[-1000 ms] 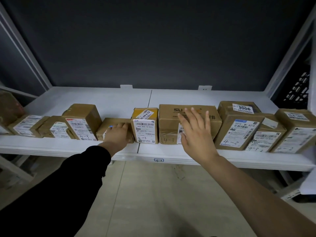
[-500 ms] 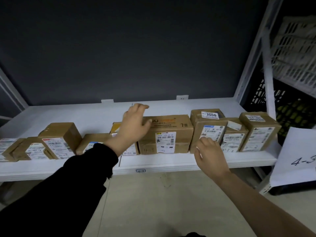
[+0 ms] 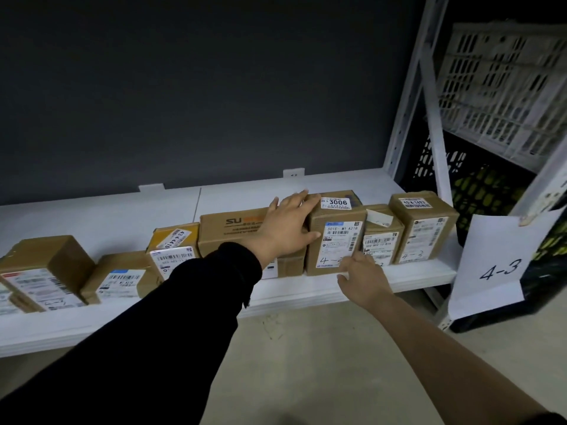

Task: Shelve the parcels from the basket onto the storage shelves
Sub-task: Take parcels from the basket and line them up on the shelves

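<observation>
concrete floor (image 3: pixel 306 363) nearest, both arms reaching across it; left arm in a black sleeve (image 3: pixel 171 326), right forearm bare; right hand (image 3: pixel 363 279) at the front lip of the white shelf (image 3: pixel 291 297), fingers loose and holding nothing, one fingertip touching the lower front label of the tall parcel (image 3: pixel 337 237) marked 4-2; left hand (image 3: pixel 287 228) further in, spread flat with straight fingers, lying over the tall parcel's upper left edge, thumb on its front, gripping nothing; tall parcel upright on the shelf, right of centre in a row along the front; touching it on the left the wide su parcel (image 3: pixel 230 228), then a yellow-topped parcel (image 3: pixel 173 248), a low parcel (image 3: pixel 119 279), a larger parcel (image 3: pixel 46 271) at far left; to its right a small parcel (image 3: pixel 380 237) and an end parcel (image 3: pixel 425 227); parcel labelled 3006 (image 3: pixel 337 201) just behind it; paper sign 4-3 (image 3: pixel 497 268) at the right; black crate (image 3: pixel 478 191) and white crate (image 3: pixel 503 87) beyond the shelf post; dark wall (image 3: pixel 214 87) at the back
</observation>
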